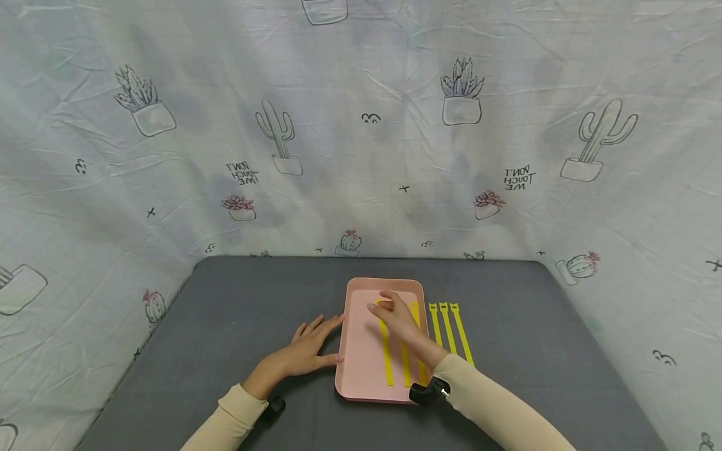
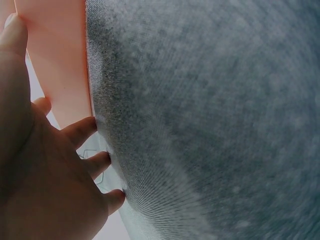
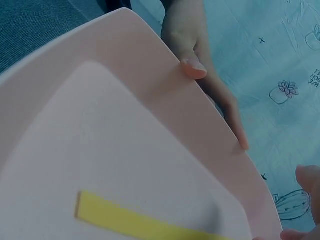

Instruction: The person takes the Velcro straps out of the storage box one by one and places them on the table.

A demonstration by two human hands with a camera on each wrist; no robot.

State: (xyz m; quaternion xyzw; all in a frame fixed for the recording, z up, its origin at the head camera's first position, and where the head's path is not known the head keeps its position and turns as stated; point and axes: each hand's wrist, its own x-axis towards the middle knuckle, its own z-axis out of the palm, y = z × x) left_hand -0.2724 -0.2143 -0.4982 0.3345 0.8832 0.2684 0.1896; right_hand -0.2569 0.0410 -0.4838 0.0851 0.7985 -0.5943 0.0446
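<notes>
A pink tray (image 1: pixel 361 382) lies on the grey table, with three yellow hook-and-loop cable ties lengthwise inside it. The leftmost cable tie (image 1: pixel 387 360) also shows its square end in the right wrist view. Spread fingers of my left hand (image 1: pixel 301 354) touch the tray's left rim, the thumb nearer to me. Over the far half of the tray is my right hand (image 1: pixel 399 321), fingers bent and thumb apart from them, beside the far end of the leftmost tie. Nothing shows between its fingertips. My right forearm partly covers the other two ties in the tray.
Three more yellow cable ties (image 1: pixel 448 329) with notched heads lie side by side on the table (image 1: pixel 536 351), just right of the tray. A white cloth (image 1: pixel 361 150) printed with cacti hangs behind and along the sides of the table.
</notes>
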